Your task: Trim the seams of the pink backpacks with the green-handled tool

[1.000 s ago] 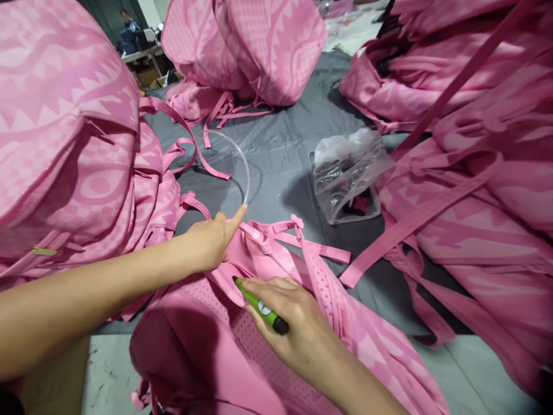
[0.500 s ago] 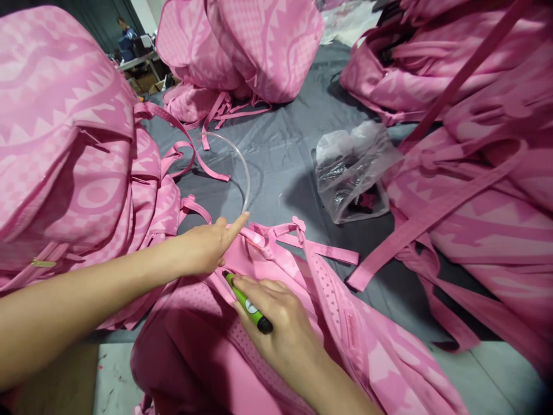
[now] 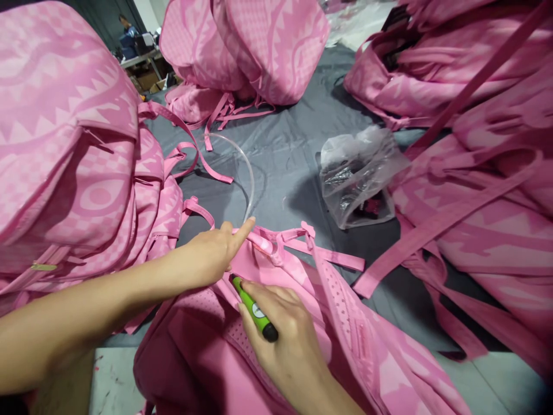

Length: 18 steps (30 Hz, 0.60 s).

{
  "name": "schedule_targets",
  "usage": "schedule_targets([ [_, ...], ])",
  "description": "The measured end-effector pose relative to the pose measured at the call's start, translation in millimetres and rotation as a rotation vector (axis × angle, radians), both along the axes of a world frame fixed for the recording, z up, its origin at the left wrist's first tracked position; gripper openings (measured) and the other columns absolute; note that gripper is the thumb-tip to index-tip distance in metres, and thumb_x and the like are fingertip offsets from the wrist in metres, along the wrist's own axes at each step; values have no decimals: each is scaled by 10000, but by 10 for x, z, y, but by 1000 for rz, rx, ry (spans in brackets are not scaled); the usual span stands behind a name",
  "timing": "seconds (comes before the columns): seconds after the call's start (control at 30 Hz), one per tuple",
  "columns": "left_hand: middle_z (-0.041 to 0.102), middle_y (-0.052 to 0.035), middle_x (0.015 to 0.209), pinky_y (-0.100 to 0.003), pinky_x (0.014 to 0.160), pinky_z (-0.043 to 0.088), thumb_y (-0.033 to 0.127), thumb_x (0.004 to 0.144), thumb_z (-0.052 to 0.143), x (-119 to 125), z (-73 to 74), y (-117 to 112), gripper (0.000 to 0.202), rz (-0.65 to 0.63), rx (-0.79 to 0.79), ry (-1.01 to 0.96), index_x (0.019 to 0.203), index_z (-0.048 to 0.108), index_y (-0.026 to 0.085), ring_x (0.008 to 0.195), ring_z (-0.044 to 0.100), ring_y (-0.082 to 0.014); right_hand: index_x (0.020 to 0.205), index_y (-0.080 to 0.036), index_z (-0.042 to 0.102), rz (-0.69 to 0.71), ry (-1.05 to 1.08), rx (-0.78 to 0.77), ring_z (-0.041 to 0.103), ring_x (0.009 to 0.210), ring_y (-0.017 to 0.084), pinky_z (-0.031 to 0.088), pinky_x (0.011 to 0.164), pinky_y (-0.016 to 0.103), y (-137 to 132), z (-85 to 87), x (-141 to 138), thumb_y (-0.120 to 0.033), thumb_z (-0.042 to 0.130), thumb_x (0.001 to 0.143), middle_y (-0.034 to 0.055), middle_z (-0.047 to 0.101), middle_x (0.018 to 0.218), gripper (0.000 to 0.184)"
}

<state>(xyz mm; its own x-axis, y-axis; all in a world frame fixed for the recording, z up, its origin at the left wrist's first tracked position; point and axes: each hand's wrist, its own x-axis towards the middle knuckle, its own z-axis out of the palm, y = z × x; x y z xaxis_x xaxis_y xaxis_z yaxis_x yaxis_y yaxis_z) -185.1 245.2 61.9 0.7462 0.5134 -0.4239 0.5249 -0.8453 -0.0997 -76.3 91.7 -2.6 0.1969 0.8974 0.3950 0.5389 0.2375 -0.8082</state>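
A pink patterned backpack [image 3: 194, 346] lies in front of me, its lining and dotted padded straps turned toward me. My left hand [image 3: 216, 251] grips its top edge, index finger stretched out to where a clear plastic tube [image 3: 252, 178] meets the backpack. The other fingertips are curled under and partly hidden. In my right hand [image 3: 287, 331] is a green pen-like tool [image 3: 254, 308] with a black rear end, its dark tip slanting up toward my left hand. That hand rests against the backpack just below the left one. What the tip touches is hard to make out.
More pink backpacks [image 3: 99, 132] crowd the left, the back and the right of the grey-covered table [image 3: 289, 167]. A clear plastic bag [image 3: 360, 178] with dark and pink small items stands right of centre. Loose straps [image 3: 432, 225] hang across the right side. A person [image 3: 126, 26] is far behind.
The view has shifted slightly, so the scene sits a little lower and further right. Both hands keep nearly the same pose on the backpack, the right still holding the green tool.
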Motion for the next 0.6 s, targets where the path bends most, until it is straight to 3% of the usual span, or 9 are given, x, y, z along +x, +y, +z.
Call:
schedule_targets([
  [0.6,542,-145,1147,-356,755,518,43,837,452,-4,-10,-24,884,5,-7,-32,1580,-8,175,856,652,-241,1119,-195,726,-19,123,-125,713,860,224,565,805,397,-2,-30,-56,-209,622,864,63,773,995,276],
])
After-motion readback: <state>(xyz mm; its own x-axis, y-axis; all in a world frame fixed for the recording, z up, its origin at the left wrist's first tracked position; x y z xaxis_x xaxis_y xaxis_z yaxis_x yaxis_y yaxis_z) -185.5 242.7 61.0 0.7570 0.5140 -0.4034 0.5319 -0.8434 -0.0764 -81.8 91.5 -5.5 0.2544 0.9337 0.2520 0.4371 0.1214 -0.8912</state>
